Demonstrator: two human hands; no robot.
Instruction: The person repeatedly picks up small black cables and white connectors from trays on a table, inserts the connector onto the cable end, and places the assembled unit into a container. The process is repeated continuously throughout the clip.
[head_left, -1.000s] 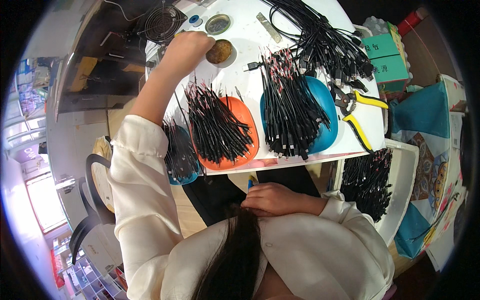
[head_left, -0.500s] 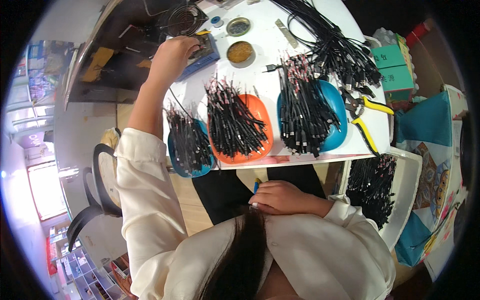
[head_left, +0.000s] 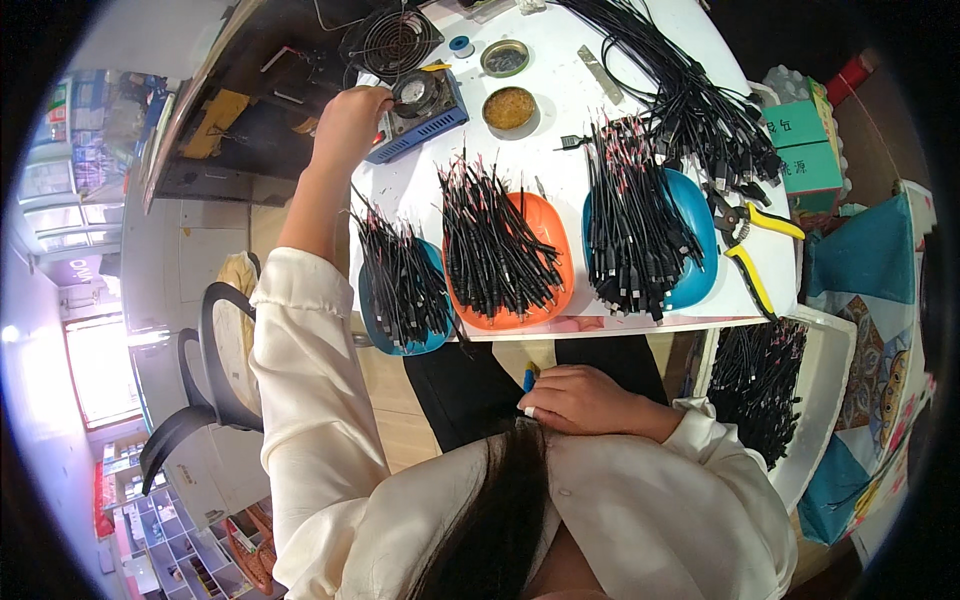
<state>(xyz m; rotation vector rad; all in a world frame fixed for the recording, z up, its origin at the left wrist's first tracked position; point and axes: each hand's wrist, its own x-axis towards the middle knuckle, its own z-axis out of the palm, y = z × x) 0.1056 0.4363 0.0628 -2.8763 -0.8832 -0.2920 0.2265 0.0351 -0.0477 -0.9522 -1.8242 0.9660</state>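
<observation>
My left hand (head_left: pixel 352 125) reaches to the near-left side of a small blue box-shaped device (head_left: pixel 425 125) with a round metal pot on top. Its fingers are curled, and whatever they hold is hidden. My right hand (head_left: pixel 585 398) rests closed at my lap around a tool with a blue and yellow handle (head_left: pixel 530 376); its working end is hidden. Between them on the table, short black cables with stripped reddish wire ends fill a small blue tray (head_left: pixel 440 335), an orange tray (head_left: pixel 562 235) and a larger blue tray (head_left: pixel 705 235).
Behind the trays stand a tin of amber paste (head_left: pixel 510 107), a tin of grey material (head_left: pixel 504 58) and a fan (head_left: pixel 392 42). Long black cables (head_left: pixel 690 95) lie at the back right, near yellow-handled wire strippers (head_left: pixel 745 235). A white bin (head_left: pixel 800 450) of cables sits below right.
My left hand has moved off the top of the blue device to its left side, uncovering the round pot. My right hand stays at my lap. The view has shifted slightly.
</observation>
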